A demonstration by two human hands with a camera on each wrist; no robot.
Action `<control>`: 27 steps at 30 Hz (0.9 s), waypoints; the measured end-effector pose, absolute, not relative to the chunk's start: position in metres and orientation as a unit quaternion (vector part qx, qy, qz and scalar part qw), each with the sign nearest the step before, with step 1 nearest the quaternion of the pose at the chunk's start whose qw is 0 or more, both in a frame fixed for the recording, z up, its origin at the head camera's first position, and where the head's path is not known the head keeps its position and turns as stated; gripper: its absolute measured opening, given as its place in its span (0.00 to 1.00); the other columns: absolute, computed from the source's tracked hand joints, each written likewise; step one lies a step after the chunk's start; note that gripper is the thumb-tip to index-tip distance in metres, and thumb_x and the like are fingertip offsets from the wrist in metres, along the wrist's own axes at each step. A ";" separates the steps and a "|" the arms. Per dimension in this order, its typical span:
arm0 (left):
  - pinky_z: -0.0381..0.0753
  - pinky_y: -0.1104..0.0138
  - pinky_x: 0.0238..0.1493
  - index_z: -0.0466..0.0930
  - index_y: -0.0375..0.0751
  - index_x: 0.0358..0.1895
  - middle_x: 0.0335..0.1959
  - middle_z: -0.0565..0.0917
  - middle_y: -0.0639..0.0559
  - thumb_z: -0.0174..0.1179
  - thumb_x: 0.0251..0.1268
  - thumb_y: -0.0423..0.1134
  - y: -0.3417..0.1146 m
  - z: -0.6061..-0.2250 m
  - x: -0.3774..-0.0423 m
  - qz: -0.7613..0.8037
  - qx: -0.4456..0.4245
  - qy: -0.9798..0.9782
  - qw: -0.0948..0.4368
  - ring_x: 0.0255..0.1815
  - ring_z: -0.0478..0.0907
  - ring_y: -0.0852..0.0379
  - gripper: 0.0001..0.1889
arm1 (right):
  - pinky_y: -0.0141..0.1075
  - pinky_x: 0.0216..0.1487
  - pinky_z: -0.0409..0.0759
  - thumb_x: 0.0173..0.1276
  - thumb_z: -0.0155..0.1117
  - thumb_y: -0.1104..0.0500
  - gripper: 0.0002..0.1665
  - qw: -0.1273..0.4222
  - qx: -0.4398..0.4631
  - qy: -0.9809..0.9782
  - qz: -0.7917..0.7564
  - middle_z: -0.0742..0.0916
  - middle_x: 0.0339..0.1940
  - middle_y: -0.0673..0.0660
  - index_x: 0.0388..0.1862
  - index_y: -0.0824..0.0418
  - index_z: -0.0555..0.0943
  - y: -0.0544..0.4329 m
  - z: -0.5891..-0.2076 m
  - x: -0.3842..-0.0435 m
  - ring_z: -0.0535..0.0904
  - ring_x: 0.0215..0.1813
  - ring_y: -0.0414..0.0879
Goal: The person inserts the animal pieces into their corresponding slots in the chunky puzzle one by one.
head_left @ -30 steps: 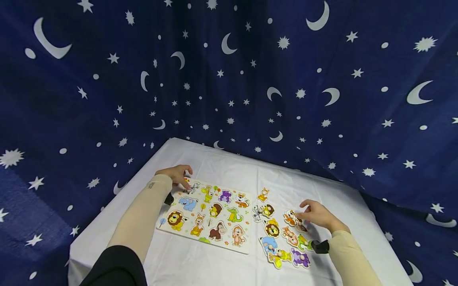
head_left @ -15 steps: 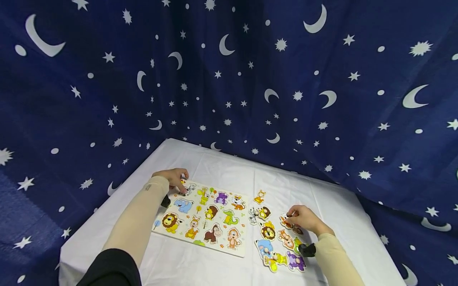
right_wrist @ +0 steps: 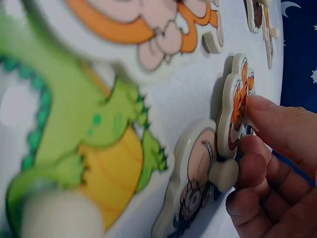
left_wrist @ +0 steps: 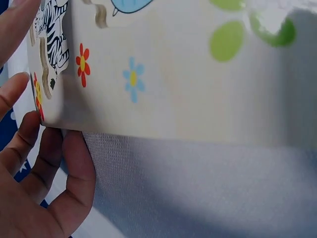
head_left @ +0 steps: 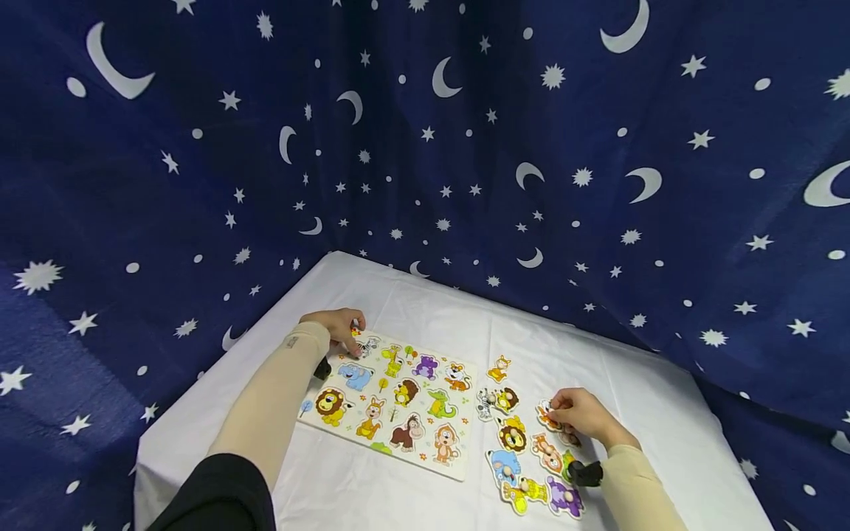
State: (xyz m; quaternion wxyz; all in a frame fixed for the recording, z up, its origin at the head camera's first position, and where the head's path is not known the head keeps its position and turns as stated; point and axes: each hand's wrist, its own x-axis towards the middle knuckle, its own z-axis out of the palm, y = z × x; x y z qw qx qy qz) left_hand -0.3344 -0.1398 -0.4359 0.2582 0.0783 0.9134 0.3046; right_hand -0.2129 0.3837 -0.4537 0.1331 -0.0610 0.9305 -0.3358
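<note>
Moon-and-star curtain (head_left: 425, 162) is hung behind a white-clothed table (head_left: 412, 313); in the head view, the tiger piece (head_left: 547, 418) is pinched by the right hand (head_left: 587, 415), right of the puzzle board (head_left: 465, 404), with loose pieces (head_left: 513, 436) lying between. From the right wrist, it is judged light, stiff and smooth, best taken by its thick rim. From the left wrist, the board's far-left corner is gripped by the left hand (left_wrist: 47, 183); sliding room is judged to lie past its left edge.

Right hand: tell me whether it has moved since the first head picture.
Yes. In the head view, against the loose kangaroo piece, the right hand has shifted left and slightly down; it now pinches the tiger piece.
</note>
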 end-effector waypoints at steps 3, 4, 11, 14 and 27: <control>0.71 0.66 0.34 0.74 0.47 0.53 0.45 0.74 0.48 0.81 0.44 0.40 -0.136 -0.436 -0.337 0.310 0.077 0.911 0.260 0.38 0.70 0.53 0.32 | 0.35 0.24 0.74 0.65 0.68 0.65 0.06 0.129 -0.062 0.929 -0.342 0.79 0.23 0.51 0.34 0.67 0.79 0.385 -0.453 -0.214 0.74 0.22 0.42; 0.71 0.66 0.34 0.74 0.46 0.53 0.46 0.74 0.48 0.81 0.44 0.40 -0.135 -0.436 -0.338 0.310 0.079 0.911 0.260 0.38 0.71 0.53 0.32 | 0.35 0.24 0.75 0.65 0.68 0.65 0.06 0.129 -0.061 0.928 -0.345 0.80 0.23 0.51 0.35 0.67 0.79 0.385 -0.453 -0.215 0.74 0.22 0.42; 0.69 0.66 0.38 0.72 0.47 0.56 0.47 0.75 0.49 0.80 0.46 0.38 -0.134 -0.433 -0.338 0.289 0.081 0.915 0.269 0.40 0.70 0.53 0.33 | 0.36 0.23 0.76 0.66 0.68 0.63 0.06 0.131 -0.059 0.925 -0.352 0.83 0.25 0.52 0.37 0.67 0.82 0.382 -0.454 -0.217 0.75 0.23 0.42; 0.67 0.65 0.37 0.72 0.51 0.56 0.48 0.74 0.49 0.81 0.45 0.40 -0.133 -0.431 -0.339 0.268 0.077 0.923 0.264 0.39 0.69 0.53 0.33 | 0.36 0.23 0.76 0.67 0.67 0.63 0.06 0.124 -0.054 0.929 -0.344 0.84 0.26 0.52 0.38 0.67 0.84 0.381 -0.453 -0.217 0.75 0.23 0.41; 0.70 0.59 0.50 0.71 0.55 0.57 0.61 0.69 0.48 0.82 0.42 0.42 -0.133 -0.430 -0.338 0.256 0.068 0.924 0.274 0.53 0.68 0.48 0.37 | 0.36 0.24 0.75 0.66 0.68 0.64 0.06 0.108 -0.043 0.942 -0.314 0.85 0.25 0.52 0.37 0.67 0.86 0.374 -0.453 -0.219 0.76 0.23 0.43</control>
